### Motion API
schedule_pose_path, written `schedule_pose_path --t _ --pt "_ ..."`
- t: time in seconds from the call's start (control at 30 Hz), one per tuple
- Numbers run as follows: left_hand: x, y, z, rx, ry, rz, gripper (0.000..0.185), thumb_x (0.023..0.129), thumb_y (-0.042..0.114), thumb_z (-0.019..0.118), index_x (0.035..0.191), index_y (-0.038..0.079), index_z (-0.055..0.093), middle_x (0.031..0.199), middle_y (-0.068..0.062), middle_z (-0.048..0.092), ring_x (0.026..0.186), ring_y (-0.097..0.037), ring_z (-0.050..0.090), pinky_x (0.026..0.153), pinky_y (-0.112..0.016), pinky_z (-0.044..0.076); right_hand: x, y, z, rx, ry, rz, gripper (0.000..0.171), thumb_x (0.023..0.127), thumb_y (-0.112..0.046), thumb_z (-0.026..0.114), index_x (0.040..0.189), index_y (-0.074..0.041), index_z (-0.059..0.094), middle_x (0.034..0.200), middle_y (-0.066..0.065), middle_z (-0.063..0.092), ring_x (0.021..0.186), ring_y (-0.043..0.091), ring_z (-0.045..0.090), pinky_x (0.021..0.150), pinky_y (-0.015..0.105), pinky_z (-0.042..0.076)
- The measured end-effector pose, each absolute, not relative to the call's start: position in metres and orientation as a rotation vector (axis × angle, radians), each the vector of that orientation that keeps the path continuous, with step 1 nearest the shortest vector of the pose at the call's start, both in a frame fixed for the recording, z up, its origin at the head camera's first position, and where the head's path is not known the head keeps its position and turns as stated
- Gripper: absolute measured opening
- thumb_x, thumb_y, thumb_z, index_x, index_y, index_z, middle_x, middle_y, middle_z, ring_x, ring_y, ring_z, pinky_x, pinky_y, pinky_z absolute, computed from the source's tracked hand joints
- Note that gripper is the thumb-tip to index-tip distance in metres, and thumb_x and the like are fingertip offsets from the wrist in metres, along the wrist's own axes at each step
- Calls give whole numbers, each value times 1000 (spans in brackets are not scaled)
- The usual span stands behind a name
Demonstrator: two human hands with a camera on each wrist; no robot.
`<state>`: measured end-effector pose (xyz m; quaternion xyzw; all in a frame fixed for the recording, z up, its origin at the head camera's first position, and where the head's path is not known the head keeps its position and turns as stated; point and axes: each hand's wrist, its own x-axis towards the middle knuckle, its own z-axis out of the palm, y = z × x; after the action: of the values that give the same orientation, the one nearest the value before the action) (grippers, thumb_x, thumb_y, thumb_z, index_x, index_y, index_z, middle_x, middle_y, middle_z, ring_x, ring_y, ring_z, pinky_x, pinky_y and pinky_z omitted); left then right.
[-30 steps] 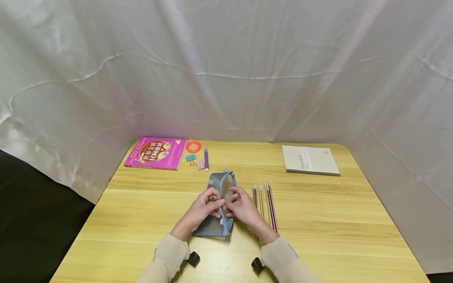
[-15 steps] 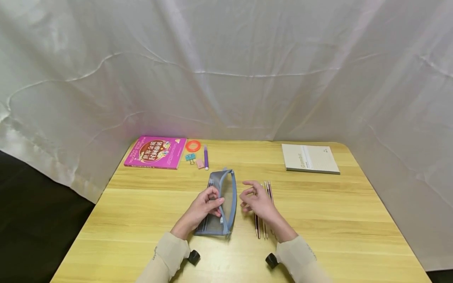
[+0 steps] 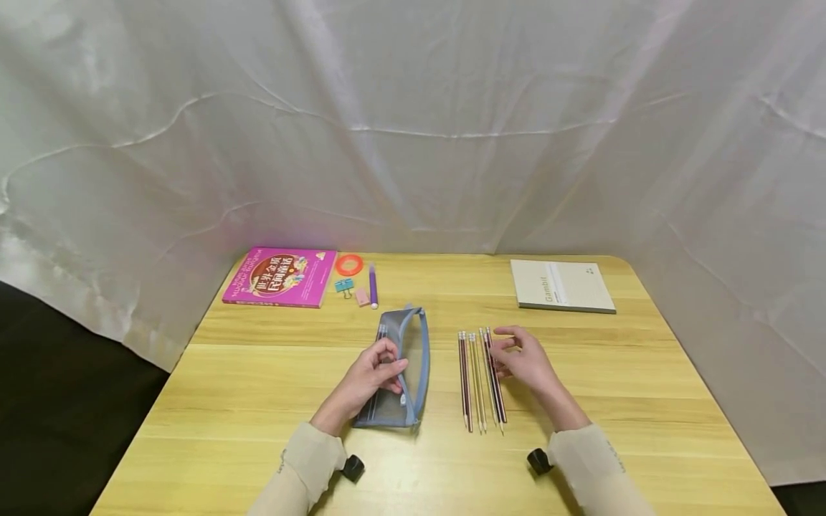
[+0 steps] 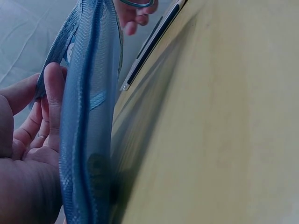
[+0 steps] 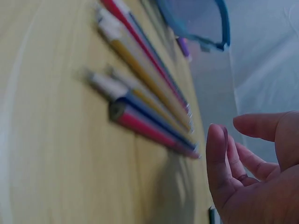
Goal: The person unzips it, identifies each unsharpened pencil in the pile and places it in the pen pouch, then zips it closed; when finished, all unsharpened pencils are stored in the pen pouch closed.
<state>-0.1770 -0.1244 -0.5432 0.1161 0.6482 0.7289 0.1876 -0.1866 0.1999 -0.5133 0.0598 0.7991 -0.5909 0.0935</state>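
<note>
A grey-blue mesh pencil case (image 3: 393,322) lies near the middle of the table, its zipped mouth gaping. My left hand (image 3: 369,374) pinches the near flap of that mouth between thumb and fingers; in the left wrist view the blue edging (image 4: 74,140) runs past the hand (image 4: 30,172). Dark stripes show through the mesh on its left side. To the right lie several pencils (image 3: 479,383) side by side, points toward me. My right hand (image 3: 525,360) hovers at their right edge with fingers loosely bent. In the right wrist view, that hand (image 5: 257,172) holds nothing, apart from the pencils (image 5: 154,79).
A pink book (image 3: 280,278) lies at the back left. Beside it are an orange ring (image 3: 349,256), a teal binder clip (image 3: 344,285), a pink eraser (image 3: 363,297) and a purple pen (image 3: 373,287). A pale notebook (image 3: 561,287) lies at the back right.
My right hand has let go of the pencil case and moved right, across the pencils to their far side. The left hand keeps its grip on the case.
</note>
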Motion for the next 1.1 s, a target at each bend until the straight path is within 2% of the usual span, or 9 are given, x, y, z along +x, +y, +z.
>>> schedule_pose_path --t 0.2,0.5,1.1 --pt "-178 -125 -542 323 1839 2049 19 103 16 67 107 7 51 92 0 55 68 -13 68 65 -29 64 -188 202 -522 228 2413 -1666 48 96 0 69 141 0 53 111 17 62 77 20 67 65 33 63" --pt "-179 -125 -540 316 1848 2054 18 103 14 66 108 7 51 93 -1 56 67 -14 68 64 -29 63 -189 201 -528 223 2442 -1658 56 85 10 75 137 1 57 106 18 64 70 16 63 56 28 58" --pt "-177 -125 -541 312 1835 2051 17 103 15 66 107 8 52 93 0 56 67 -12 68 64 -29 63 -182 211 -535 288 2478 -1619 50 90 7 73 137 0 58 101 14 62 65 17 62 53 28 58"
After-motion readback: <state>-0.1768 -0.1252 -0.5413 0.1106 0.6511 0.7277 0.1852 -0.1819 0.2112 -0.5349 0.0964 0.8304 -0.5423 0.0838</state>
